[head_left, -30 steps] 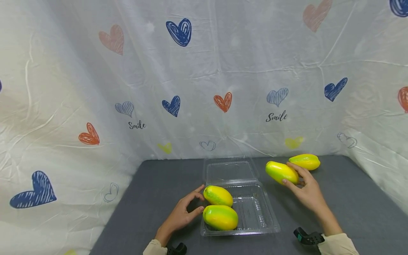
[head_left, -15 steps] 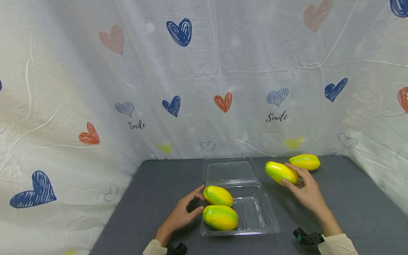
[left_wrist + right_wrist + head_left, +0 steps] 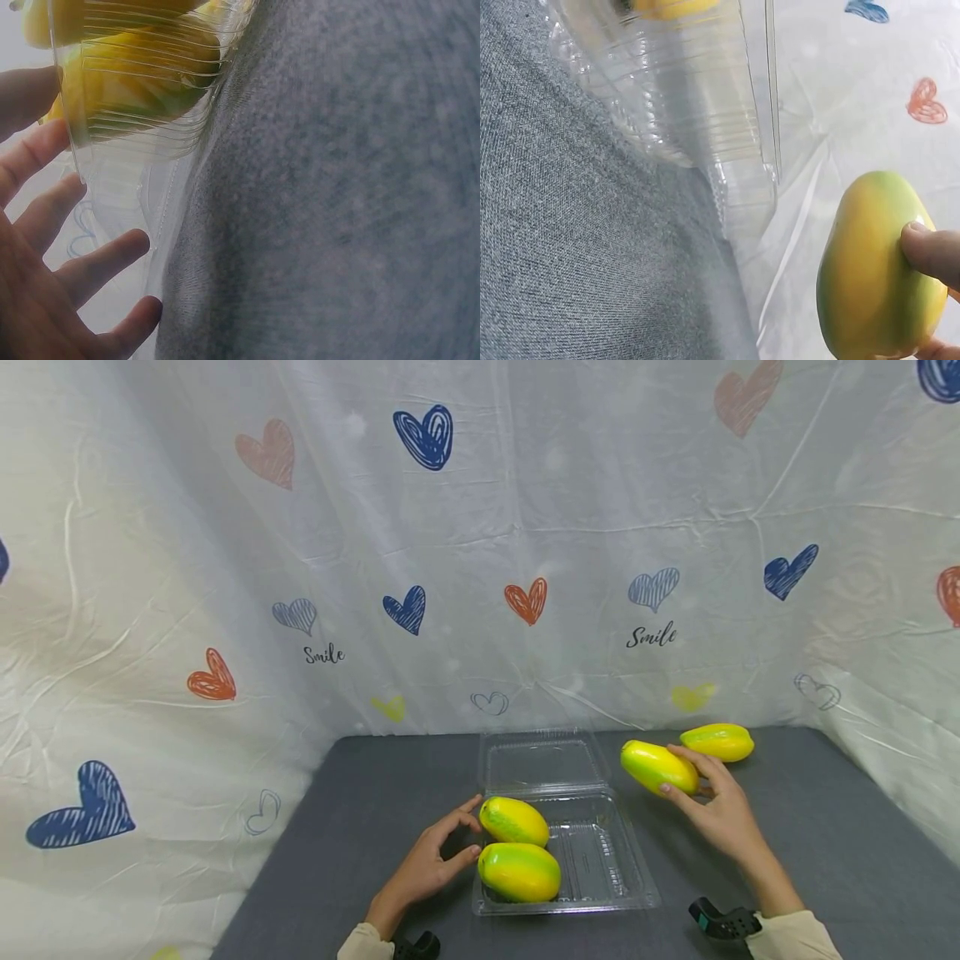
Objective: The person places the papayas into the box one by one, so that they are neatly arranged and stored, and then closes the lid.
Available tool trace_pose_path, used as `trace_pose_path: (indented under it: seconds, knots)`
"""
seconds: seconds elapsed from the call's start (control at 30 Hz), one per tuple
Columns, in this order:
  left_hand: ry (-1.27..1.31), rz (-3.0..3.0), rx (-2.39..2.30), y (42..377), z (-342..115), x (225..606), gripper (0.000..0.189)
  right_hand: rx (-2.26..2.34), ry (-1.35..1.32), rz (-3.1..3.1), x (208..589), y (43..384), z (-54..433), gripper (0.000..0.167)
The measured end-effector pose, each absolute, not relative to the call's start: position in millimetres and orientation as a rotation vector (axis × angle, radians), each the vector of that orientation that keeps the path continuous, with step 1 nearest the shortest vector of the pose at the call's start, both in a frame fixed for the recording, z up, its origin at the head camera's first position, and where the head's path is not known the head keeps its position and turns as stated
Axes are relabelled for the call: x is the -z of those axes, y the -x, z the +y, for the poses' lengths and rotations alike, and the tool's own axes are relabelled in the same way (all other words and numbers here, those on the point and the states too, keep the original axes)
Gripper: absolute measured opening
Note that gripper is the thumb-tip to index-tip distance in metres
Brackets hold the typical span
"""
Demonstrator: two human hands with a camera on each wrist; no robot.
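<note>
My right hand (image 3: 723, 806) grips a yellow-green papaya (image 3: 658, 767) between thumb and fingers, to the right of a clear plastic clamshell box (image 3: 600, 852). In the right wrist view this papaya (image 3: 877, 262) appears held off the table, with the thumb on its side. Two papayas lie in the left half of the box, a rear one (image 3: 514, 821) and a front one (image 3: 519, 872). At the box's left edge is my left hand (image 3: 429, 860), its fingers spread. The left wrist view shows that hand's fingertips (image 3: 56, 133) at the rim of the clear wall.
Another papaya (image 3: 717, 742) lies at the back right of the grey cloth-covered table (image 3: 405, 768). The box's lid (image 3: 543, 762) is folded back behind it. A white curtain (image 3: 465, 543) printed with hearts hangs behind the table. Black bands (image 3: 723, 918) are on both wrists.
My right hand has shifted very slightly left with the papaya. The left hand, the box and the other papayas stay in place.
</note>
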State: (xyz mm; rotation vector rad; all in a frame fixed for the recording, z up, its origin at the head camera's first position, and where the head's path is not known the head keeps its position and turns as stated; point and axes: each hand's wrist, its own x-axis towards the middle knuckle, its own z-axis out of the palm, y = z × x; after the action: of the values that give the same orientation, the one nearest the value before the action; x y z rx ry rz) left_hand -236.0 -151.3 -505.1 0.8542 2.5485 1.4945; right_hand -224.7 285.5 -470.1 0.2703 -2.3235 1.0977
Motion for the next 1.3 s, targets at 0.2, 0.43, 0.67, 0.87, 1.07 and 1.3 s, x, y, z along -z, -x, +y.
trace_pose_path:
  seconds: [0.2,0.43,0.67,0.87,1.07,1.3]
  knots:
    - [-0.854,2.542,-1.500,235.9,-151.5,505.5,0.019,-1.093,-0.271,-2.336,468.6,223.9,282.6,0.058]
    - [-0.857,2.546,-1.499,236.8,-151.3,505.6,0.018,-1.089,-0.265,-2.353,468.0,225.0,281.3,0.058]
    - [-0.871,2.543,-1.503,237.0,-151.0,504.8,0.017,-1.086,-0.272,-2.360,469.5,224.7,278.0,0.057]
    - [-0.872,2.537,-1.507,236.0,-151.4,504.8,0.017,-1.097,-0.278,-2.362,471.3,224.6,273.6,0.058]
    - [-0.880,2.547,-1.497,235.6,-152.7,506.4,0.020,-1.106,-0.284,-2.373,471.2,223.3,268.6,0.057]
    - [-0.885,2.547,-1.495,237.0,-152.0,506.0,0.019,-1.118,-0.331,-2.358,468.4,223.2,264.4,0.058]
